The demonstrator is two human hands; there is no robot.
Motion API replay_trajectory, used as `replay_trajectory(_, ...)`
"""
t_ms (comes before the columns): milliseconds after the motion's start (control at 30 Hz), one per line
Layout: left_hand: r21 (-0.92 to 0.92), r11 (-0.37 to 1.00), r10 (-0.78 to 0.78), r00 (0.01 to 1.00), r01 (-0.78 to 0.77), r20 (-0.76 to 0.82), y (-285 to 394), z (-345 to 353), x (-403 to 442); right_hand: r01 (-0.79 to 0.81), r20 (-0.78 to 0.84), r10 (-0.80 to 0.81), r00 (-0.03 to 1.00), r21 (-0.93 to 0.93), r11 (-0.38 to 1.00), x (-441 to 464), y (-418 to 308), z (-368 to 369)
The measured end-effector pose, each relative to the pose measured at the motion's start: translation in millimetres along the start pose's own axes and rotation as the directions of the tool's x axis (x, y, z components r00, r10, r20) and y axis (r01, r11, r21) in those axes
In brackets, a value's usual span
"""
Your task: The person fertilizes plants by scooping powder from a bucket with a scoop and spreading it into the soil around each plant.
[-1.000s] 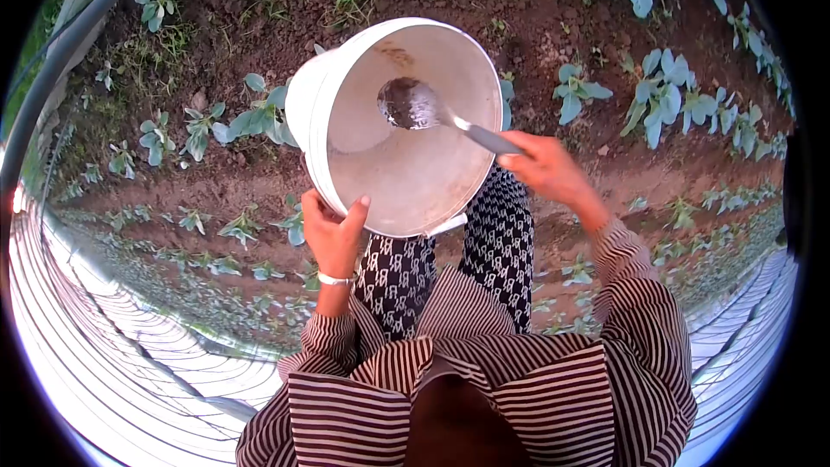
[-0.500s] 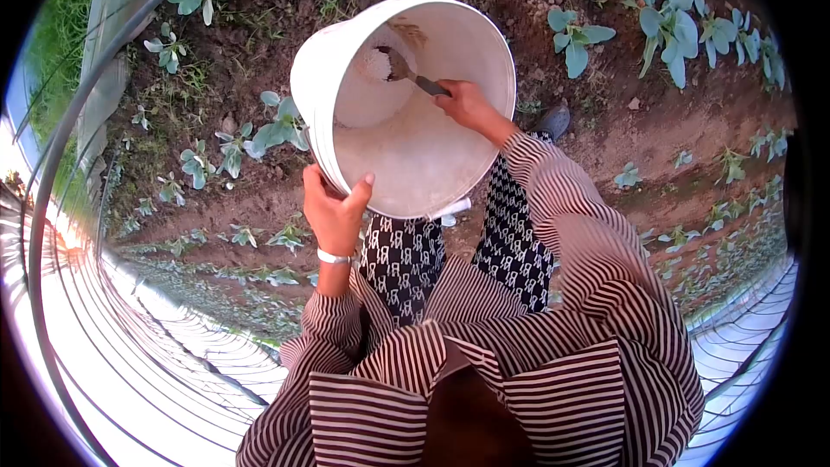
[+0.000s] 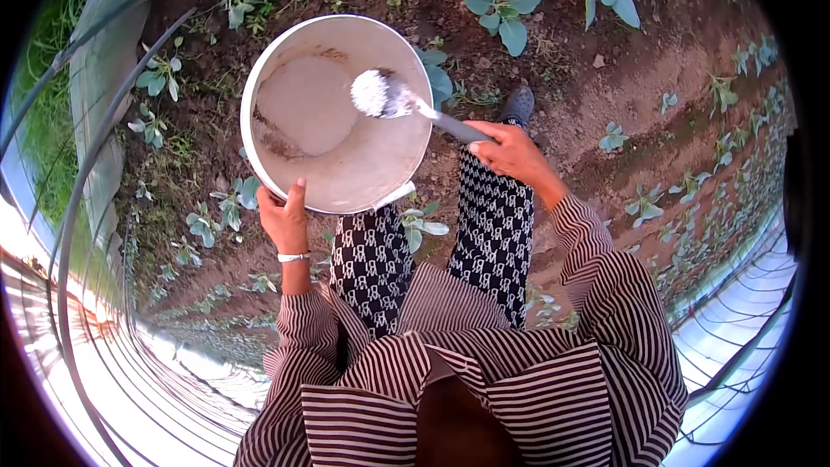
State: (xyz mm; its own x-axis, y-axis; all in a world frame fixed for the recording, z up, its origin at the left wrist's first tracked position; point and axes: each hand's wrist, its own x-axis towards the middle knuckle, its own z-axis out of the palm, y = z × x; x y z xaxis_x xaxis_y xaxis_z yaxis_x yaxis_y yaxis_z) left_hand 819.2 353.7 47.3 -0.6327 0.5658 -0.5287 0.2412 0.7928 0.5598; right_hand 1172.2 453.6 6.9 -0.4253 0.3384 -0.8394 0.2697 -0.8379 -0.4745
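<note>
Heaped scoop, tipped bucket: a few ways this could get messy

So the white bucket [image 3: 376, 160] is in front of the person's body, over the trousers [image 3: 372, 268], mouth tilted up toward the camera; the left hand [image 3: 285, 225] is grasping its near-left rim, thumb over the lip; the other fingers are mostly out of sight, so I can't tell how firm that hold is. Right hand [image 3: 516, 157] is off the bucket's right side, fingers clenched round the grey handle of the scoop [image 3: 456, 128]; the scoop's metal head is over the bucket's mouth, near the right wall, with a pile of white granules [image 3: 370, 92] at its tip.

Biggest worry imo is spillage; that pile looks loose and sits right at the edge, so a wrist twist or a bump on the bucket's rim could shake some off. Inside the bucket, no big loss; past the rim, it could land on the leafy plant [image 3: 437, 82] just by the bucket's right side, or the shoe [image 3: 519, 105] farther right.

Second thing: I only see one hand on the bucket; if it slips or the tilt gets steeper, the bucket could swing and knock the scoop; can't tell how much is left at the bottom, so no idea on weight.
</note>
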Motion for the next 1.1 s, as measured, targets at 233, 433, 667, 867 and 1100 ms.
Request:
replay_trajectory(233, -0.315, 0.936, -0.143, 0.987, 0.157, 0.068, -11, 8, 11, 0.041, -0.392, -0.117, 0.912, -0.198, 0.979, 27, 47, -69)
replay_trajectory(433, -0.384, 0.880, -0.262, 0.960, 0.279, 0.098, -19, 8, 6, 0.092, -0.332, -0.650, 0.683, -0.844, 0.528, 206, 149, -117)
replay_trajectory(667, -0.451, 0.833, -0.351, 0.936, 0.320, 0.017, -44, -5, -8, -0.089, -0.387, -0.604, 0.697, -0.882, 0.463, 297, 68, -134)
replay_trajectory(867, -0.382, 0.851, -0.397, 0.918, 0.361, -0.017, -53, -6, -11, -0.196, -0.345, -0.423, 0.838, -0.913, 0.357, 376, 81, -139)
replay_trajectory(1100, -0.485, 0.809, -0.377, 0.926, 0.331, 0.003, -51, -4, -12, -0.154, -0.249, -0.289, 0.924, -0.937, 0.314, 296, 126, -117)
